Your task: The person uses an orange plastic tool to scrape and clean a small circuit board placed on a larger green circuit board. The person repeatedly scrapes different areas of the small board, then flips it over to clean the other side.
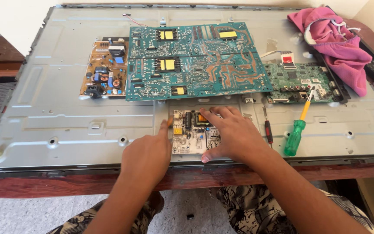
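**Small white board under both hands at lower centre of frame**

The small white circuit board (190, 132) lies flat on the grey metal back panel (57, 108), just below the middle of the frame and close to the panel's near edge. Its outline is nearly square, slightly taller than wide, with its sides running square to the panel edge.

The right hand (232, 134) rests palm-down on the board's right half, fingers spread and pointing toward upper left, thumb curled at the board's lower right corner. That grip is wide and flat: pressing, not clasping. The left hand (150, 154) sits just to the board's left, index finger extended up along its left edge; whether the fingertip touches the board I cannot tell. Its remaining fingers are folded and hold nothing visible.

The board therefore lies between the hands, under the right, to the right of the left. The right hand is the closer.

Nearby: a large green circuit board (195, 60) just above; a brown power board (104, 67) at upper left; a smaller green board (301, 82) at right; a green-handled screwdriver (297, 130) and a thin red-handled screwdriver (268, 128) right of the hand; a pink cloth (334, 39) at upper right. The panel rests on a reddish wooden bench (66, 184).
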